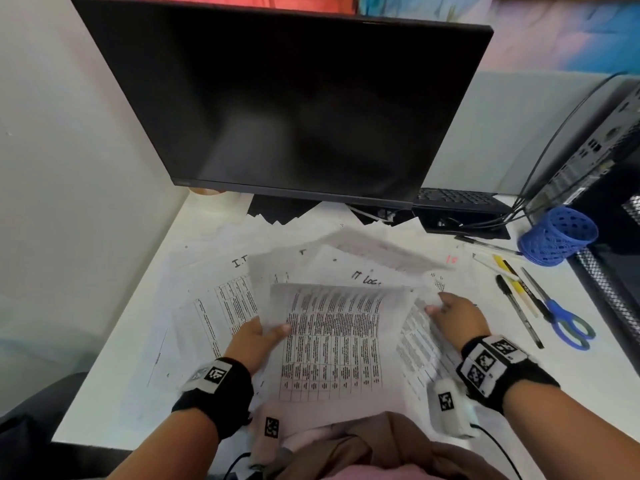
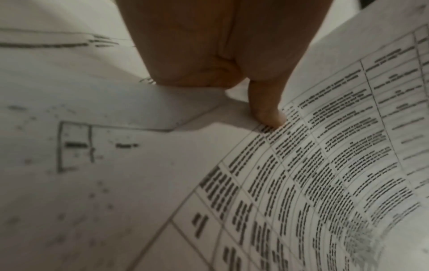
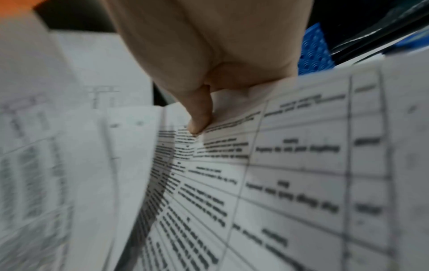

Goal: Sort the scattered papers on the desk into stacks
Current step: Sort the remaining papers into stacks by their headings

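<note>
Looking down from the head view, the left hand (image 1: 254, 337) pinches the left edge of a white printed sheet with a dense table grid (image 1: 332, 344), thumb on top, lifting it above the scattered white papers (image 1: 214, 299) that cover the white worktop (image 1: 114, 386). The right hand (image 1: 457, 317) pinches another printed page (image 1: 420, 341) just to the right of that sheet, at its upper edge. A large black monitor (image 1: 287, 105) stands behind the papers. To the right lie black pens (image 1: 519, 313), blue-handled scissors (image 1: 568, 323) and a blue perforated pen cup (image 1: 557, 235) tipped on its side, beside a black computer case (image 1: 602, 174).

In the left wrist view, the left hand's thumb (image 2: 267, 110) presses down on the curved edge of the table-grid sheet (image 2: 325, 165); other papers (image 2: 81, 155) lie below, blurred.

In the right wrist view, the right hand's thumb (image 3: 199, 113) presses on the top of the printed page (image 3: 290, 174), which bends upward; the blue cup (image 3: 315, 53) shows behind. The text is too blurred to read.
</note>
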Action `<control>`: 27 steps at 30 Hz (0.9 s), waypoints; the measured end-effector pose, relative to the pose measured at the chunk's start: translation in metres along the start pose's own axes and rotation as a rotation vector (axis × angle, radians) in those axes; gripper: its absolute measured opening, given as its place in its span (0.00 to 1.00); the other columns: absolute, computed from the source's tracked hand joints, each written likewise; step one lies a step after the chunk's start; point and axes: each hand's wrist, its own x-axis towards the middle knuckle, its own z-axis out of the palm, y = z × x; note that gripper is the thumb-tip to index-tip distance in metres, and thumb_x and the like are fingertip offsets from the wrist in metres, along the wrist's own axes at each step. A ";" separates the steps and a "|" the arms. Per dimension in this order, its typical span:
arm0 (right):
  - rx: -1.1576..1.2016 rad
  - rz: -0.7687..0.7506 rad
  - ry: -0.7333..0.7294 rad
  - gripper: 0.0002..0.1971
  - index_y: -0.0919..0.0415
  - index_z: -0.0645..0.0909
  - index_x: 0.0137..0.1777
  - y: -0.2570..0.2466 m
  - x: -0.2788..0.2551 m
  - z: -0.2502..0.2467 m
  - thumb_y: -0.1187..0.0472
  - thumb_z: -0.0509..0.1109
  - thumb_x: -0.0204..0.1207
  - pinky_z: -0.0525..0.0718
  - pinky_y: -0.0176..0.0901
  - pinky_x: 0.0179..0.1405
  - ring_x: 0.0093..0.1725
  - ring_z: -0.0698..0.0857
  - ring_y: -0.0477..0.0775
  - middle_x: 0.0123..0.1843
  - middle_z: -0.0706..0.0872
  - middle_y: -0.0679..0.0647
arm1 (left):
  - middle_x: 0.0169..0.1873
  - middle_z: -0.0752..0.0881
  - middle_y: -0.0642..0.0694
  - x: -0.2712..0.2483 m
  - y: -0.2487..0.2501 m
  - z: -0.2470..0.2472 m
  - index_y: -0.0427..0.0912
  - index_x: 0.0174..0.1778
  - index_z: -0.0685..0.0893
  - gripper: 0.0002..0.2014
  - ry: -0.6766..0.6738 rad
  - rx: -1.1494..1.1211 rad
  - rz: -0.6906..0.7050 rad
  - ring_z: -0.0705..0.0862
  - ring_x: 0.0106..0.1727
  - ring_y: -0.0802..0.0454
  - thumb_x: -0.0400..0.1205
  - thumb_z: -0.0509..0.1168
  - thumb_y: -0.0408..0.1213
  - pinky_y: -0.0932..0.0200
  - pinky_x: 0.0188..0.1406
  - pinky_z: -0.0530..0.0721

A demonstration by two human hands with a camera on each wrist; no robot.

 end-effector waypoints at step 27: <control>0.706 -0.514 0.092 0.08 0.42 0.81 0.50 -0.066 -0.064 -0.082 0.58 0.65 0.81 0.81 0.31 0.44 0.46 0.86 0.34 0.46 0.88 0.38 | 0.57 0.87 0.57 -0.032 0.153 0.023 0.49 0.70 0.76 0.22 0.088 -0.457 0.552 0.85 0.56 0.68 0.80 0.67 0.29 0.74 0.49 0.82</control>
